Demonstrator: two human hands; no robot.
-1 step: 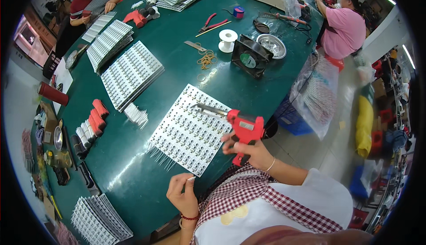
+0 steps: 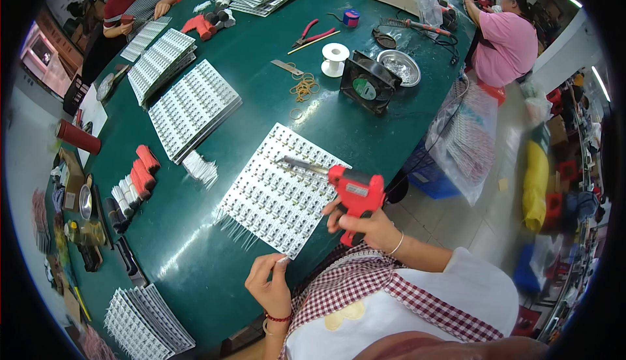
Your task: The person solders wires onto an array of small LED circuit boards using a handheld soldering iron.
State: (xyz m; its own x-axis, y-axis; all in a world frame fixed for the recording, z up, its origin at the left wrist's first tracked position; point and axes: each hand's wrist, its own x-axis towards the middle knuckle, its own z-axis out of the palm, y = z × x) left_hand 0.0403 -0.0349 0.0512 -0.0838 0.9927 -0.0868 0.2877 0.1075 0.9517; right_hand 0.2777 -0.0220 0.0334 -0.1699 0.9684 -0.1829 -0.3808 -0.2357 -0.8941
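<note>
A white panel of small circuit boards [image 2: 277, 194] lies on the green table in front of me, with thin white wires [image 2: 236, 231] sticking out along its lower left edge. My right hand [image 2: 372, 226] grips a red soldering gun [image 2: 357, 194] by its handle. The gun's long metal tip reaches left over the panel's middle; I cannot tell whether it touches. At the panel's near corner, my left hand [image 2: 268, 280] has thumb and fingers pinched together. A small white bit shows at those fingertips, too small to name.
Stacked board panels [image 2: 193, 109] stand at the left, with bundled white wires [image 2: 200, 169] beside them. Beyond the panel are a black fan [image 2: 370, 83], white spool [image 2: 334, 60], metal bowl [image 2: 399, 68], rubber bands [image 2: 305, 87] and red-handled pliers [image 2: 312, 34]. Other people sit farther along the table.
The soldering gun in my right hand has shifted slightly left and down, its tip moving over the panel. My left hand and the panel stay nearly in place.
</note>
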